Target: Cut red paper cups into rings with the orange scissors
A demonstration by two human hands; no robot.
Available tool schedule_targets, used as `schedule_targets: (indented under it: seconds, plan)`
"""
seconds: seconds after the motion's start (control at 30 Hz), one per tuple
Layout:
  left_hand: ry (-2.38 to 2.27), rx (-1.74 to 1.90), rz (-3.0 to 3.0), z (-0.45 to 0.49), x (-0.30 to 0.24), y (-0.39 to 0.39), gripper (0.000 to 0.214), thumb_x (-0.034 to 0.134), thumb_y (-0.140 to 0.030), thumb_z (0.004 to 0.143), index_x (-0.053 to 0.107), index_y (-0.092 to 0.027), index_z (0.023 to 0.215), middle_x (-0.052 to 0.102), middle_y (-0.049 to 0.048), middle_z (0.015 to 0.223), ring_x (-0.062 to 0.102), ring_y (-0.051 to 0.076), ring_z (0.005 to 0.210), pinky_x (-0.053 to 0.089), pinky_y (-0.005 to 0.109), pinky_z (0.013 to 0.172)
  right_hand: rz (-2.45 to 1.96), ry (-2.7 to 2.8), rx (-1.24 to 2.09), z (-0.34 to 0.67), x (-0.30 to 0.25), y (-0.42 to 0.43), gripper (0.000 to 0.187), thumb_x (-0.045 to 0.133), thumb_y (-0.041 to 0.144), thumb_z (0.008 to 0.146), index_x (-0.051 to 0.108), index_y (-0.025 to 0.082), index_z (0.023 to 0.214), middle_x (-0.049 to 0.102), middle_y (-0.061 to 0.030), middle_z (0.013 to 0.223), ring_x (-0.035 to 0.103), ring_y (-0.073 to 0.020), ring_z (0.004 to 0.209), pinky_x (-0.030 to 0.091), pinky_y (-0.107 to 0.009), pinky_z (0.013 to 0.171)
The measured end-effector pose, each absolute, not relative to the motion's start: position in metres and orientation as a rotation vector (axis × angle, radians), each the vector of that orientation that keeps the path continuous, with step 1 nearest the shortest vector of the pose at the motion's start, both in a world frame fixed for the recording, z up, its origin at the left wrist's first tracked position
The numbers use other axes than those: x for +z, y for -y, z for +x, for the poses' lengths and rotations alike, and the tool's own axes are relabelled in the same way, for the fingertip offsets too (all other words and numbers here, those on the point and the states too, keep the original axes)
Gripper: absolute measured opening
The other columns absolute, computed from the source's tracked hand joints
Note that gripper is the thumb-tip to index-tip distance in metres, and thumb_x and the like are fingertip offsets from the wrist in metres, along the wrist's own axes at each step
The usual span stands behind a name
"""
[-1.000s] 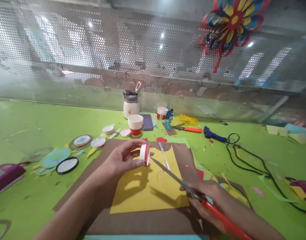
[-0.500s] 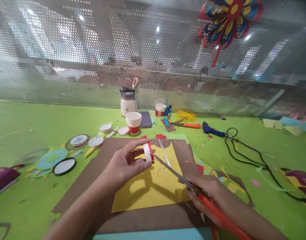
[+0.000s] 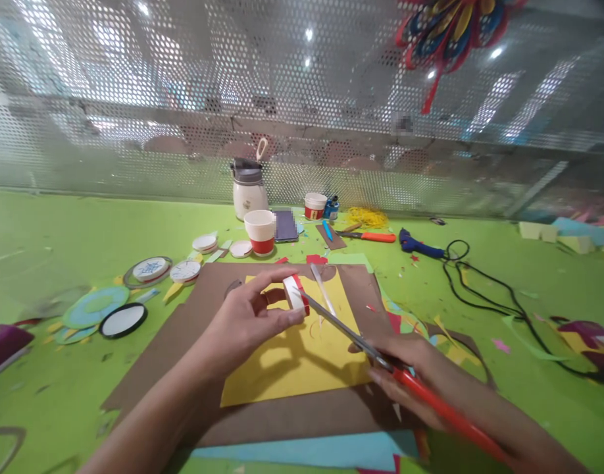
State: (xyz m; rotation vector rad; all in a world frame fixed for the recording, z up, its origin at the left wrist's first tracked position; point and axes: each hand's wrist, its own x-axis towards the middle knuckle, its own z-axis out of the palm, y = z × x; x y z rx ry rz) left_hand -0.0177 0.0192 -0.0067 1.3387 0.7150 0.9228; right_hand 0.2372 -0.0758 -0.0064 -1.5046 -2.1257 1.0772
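My left hand (image 3: 243,322) pinches a short white paper-cup ring (image 3: 293,294) between thumb and fingers, above the yellow sheet (image 3: 267,375). Its right edge is red and looks snipped into small tabs. My right hand (image 3: 401,368) is closed around red-handled scissors (image 3: 349,334), whose blades point up and left. The blade tips meet the ring at its red edge; whether they touch or pass in front I cannot tell. Under the yellow sheet lies brown card (image 3: 168,359).
Behind stand a red-and-white paper cup (image 3: 260,227), a white flask (image 3: 250,197) and a small tub (image 3: 314,205). A blue glue gun (image 3: 420,244) with a black cord lies right. Round discs (image 3: 151,269) and a black-rimmed circle (image 3: 123,320) are on the left.
The ring has tilted slightly in my left hand, showing more of its tabbed red edge. The scissors have shifted a little with it. The camera view has also moved slightly.
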Motion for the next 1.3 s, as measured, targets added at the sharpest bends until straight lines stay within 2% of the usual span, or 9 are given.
schedule_targets:
  seconds: [0.23,0.47,0.7,0.97,1.3]
  plan:
    - [-0.745,0.944,1.323,-0.015,-0.0055,-0.0176,0.046,0.081,-0.015,0.072,0.067,-0.025,0.115,0.069,0.0021,0.108,0.068,0.02,0.095,0.059,0.029,0.078,-1.436,2.167,1.036,0.2384,-0.0055,0.0738,0.019,0.045,0.029,0.097,0.056,0.018,0.087,0.052,0.0018,0.071,0.044,-0.0118,0.06,0.036,-0.023,0.054]
    - [-0.826,0.932,1.325,-0.013,-0.0071,-0.0174,0.049,0.082,-0.024,0.071,0.065,-0.02,0.116,0.074,0.0065,0.099,0.068,0.022,0.091,0.059,0.033,0.075,-1.429,2.157,1.01,0.2385,-0.0104,0.0734,0.018,0.046,0.028,0.097,0.056,0.018,0.085,0.053,0.002,0.07,0.043,-0.0116,0.059,0.036,-0.023,0.052]
    - [-0.769,0.923,1.27,-0.0102,-0.0043,-0.017,0.044,0.081,-0.022,0.072,0.065,-0.019,0.113,0.073,0.004,0.095,0.067,0.02,0.087,0.061,0.034,0.072,-1.424,2.162,0.991,0.2395,-0.0113,0.0733,0.019,0.046,0.028,0.097,0.056,0.019,0.085,0.053,0.002,0.069,0.047,-0.0124,0.059,0.039,-0.022,0.053]
    - [-0.756,0.937,1.252,-0.0104,-0.0047,-0.0152,0.045,0.08,-0.022,0.074,0.063,-0.02,0.116,0.072,0.0032,0.094,0.066,0.022,0.093,0.06,0.035,0.076,-1.445,2.068,1.109,0.2376,-0.012,0.0749,0.027,0.046,0.039,0.098,0.062,0.017,0.099,0.053,0.0011,0.072,0.045,-0.0127,0.061,0.038,-0.023,0.054]
    - [-0.76,0.955,1.268,-0.0094,-0.0062,-0.0152,0.045,0.081,-0.023,0.072,0.063,-0.019,0.113,0.071,0.0038,0.095,0.067,0.024,0.095,0.06,0.036,0.077,-1.476,2.024,1.159,0.2337,-0.0089,0.074,0.025,0.047,0.038,0.097,0.059,0.017,0.089,0.044,0.0037,0.068,0.039,-0.0117,0.058,0.032,-0.023,0.051]
